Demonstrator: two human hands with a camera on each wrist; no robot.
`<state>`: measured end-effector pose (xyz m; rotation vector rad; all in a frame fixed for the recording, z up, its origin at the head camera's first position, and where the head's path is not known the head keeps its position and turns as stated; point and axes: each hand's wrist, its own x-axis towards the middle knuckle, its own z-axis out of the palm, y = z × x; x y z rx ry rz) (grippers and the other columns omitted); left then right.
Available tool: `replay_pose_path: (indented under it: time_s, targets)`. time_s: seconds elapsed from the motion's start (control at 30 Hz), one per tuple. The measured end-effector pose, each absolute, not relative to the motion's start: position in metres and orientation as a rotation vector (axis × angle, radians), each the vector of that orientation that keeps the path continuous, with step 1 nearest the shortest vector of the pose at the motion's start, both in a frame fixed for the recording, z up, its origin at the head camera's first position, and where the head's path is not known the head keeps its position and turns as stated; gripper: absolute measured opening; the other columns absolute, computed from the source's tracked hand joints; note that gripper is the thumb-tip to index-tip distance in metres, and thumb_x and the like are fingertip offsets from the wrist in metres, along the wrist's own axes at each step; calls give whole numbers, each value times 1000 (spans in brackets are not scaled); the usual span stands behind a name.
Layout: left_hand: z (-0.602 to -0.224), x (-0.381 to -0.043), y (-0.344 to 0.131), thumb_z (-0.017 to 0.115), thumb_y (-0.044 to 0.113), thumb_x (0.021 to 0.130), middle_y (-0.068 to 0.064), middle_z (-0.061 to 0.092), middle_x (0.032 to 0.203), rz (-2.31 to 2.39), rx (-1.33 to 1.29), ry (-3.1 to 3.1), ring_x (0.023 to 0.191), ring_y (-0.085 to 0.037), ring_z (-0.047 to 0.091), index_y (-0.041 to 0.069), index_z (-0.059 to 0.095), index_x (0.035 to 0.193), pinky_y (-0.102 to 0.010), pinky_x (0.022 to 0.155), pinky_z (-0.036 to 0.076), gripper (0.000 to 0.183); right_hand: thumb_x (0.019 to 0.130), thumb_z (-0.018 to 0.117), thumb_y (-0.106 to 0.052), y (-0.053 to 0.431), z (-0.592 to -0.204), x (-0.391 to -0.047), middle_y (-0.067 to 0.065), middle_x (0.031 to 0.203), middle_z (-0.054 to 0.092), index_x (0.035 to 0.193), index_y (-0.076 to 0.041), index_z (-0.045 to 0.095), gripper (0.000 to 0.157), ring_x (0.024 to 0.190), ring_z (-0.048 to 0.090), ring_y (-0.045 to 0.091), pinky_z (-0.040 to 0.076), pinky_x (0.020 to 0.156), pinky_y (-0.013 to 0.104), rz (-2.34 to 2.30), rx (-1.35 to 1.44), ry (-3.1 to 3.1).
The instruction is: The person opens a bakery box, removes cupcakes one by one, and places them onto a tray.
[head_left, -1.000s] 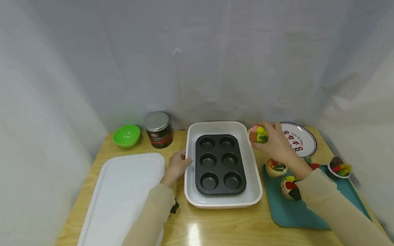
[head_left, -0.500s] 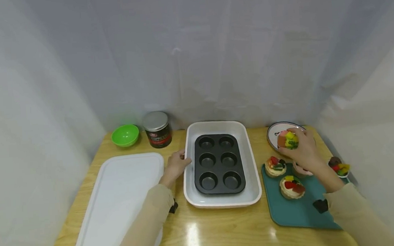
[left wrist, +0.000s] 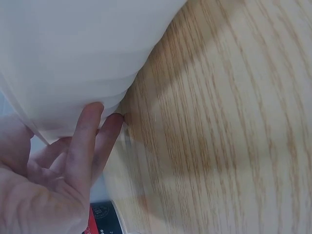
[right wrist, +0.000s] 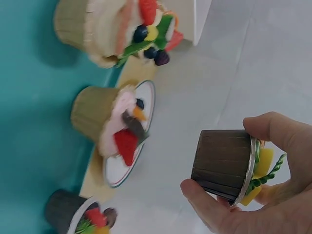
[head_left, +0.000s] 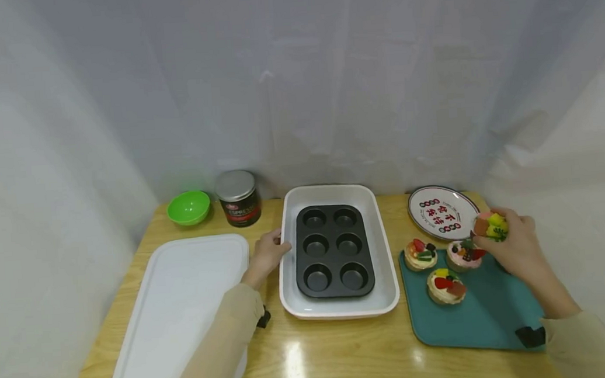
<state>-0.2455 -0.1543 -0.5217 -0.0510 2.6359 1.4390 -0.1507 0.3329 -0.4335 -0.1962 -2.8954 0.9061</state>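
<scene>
My left hand grips the left rim of a deep white pan, its fingers against the outer wall in the left wrist view. Inside that pan lies a dark six-cup style muffin tin with bare cups. My right hand pinches a fruit-topped cupcake by its brown wrapper, above the back right of a teal tray. On the tray stand a tan cupcake, a pink-creamed cupcake and a cupcake nearer the front. Another, dark-wrapped cupcake shows in the right wrist view.
Behind the teal tray lies a white plate with red lettering. On the left lie a white board, a green bowl and a coffee can. Pale sheets hang around the wooden table.
My right hand has carried the cupcake rightward, from beside the white pan, past the plate, to over the teal tray. The left hand keeps its hold on the pan.
</scene>
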Motion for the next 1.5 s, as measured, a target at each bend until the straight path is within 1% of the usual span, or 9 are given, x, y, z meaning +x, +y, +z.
replay_pose_path:
  time_s: [0.3, 0.53, 0.7, 0.77, 0.9, 0.97, 1.1, 1.23, 1.5]
  targets:
    - [-519, -244, -154, 58, 13, 93, -23, 73, 132, 1432, -77, 2603, 114, -31, 72, 7, 59, 149, -44, 98, 61, 56, 96, 69, -16, 352, -450, -126, 52, 136, 26, 151, 18, 27, 77, 109, 42, 58, 48, 83, 71, 926, -273, -2883]
    - [-520, -245, -153, 59, 14, 94, -21, 73, 131, 1432, -83, 2606, 113, -30, 72, 8, 59, 149, -43, 98, 62, 56, 97, 70, -16, 365, -473, -111, 52, 131, 30, 147, 22, 29, 75, 112, 38, 59, 48, 82, 71, 917, -290, -2904]
    - [-521, -245, -154, 59, 13, 93, -22, 73, 132, 1436, -73, 2606, 112, -30, 72, 7, 58, 150, -42, 96, 63, 57, 97, 70, -18, 372, -493, -103, 54, 132, 28, 146, 23, 27, 77, 117, 33, 62, 47, 83, 72, 952, -304, -2936]
    - [-521, -245, -154, 59, 13, 93, -23, 73, 132, 1441, -71, 2604, 112, -30, 73, 7, 58, 150, -42, 95, 63, 58, 97, 70, -18, 373, -500, -101, 55, 134, 27, 147, 23, 26, 79, 120, 31, 64, 45, 88, 75, 970, -312, -2948]
    - [-522, -246, -154, 59, 12, 93, -23, 73, 132, 1450, -77, 2598, 112, -30, 73, 7, 58, 151, -42, 96, 63, 58, 96, 71, -20, 371, -512, -100, 56, 137, 27, 149, 22, 26, 81, 123, 31, 65, 43, 94, 78, 980, -346, -2965]
    - [-522, -246, -153, 59, 13, 93, -22, 73, 132, 1455, -85, 2593, 113, -30, 72, 8, 58, 151, -42, 97, 62, 58, 95, 72, -21, 370, -517, -100, 56, 137, 29, 150, 21, 26, 82, 123, 32, 64, 43, 94, 77, 977, -364, -2973]
    - [-522, -245, -153, 59, 11, 92, -23, 72, 132, 1467, -81, 2594, 112, -31, 73, 6, 59, 149, -42, 96, 63, 57, 95, 72, -20, 368, -525, -101, 56, 137, 29, 151, 20, 25, 83, 122, 34, 64, 44, 94, 76, 989, -396, -2984]
    - [-522, -245, -153, 59, 10, 92, -23, 72, 132, 1471, -85, 2589, 111, -31, 73, 6, 60, 148, -42, 95, 63, 56, 96, 70, -18, 367, -529, -102, 56, 139, 24, 152, 19, 22, 83, 123, 33, 63, 43, 95, 76, 1023, -429, -2987]
    - [-522, -246, -154, 59, 12, 93, -21, 73, 132, 1463, -97, 2584, 110, -28, 72, 8, 60, 148, -41, 94, 63, 56, 95, 70, -16, 365, -534, -105, 56, 141, 22, 151, 18, 23, 81, 129, 29, 67, 41, 99, 79, 1033, -463, -3008]
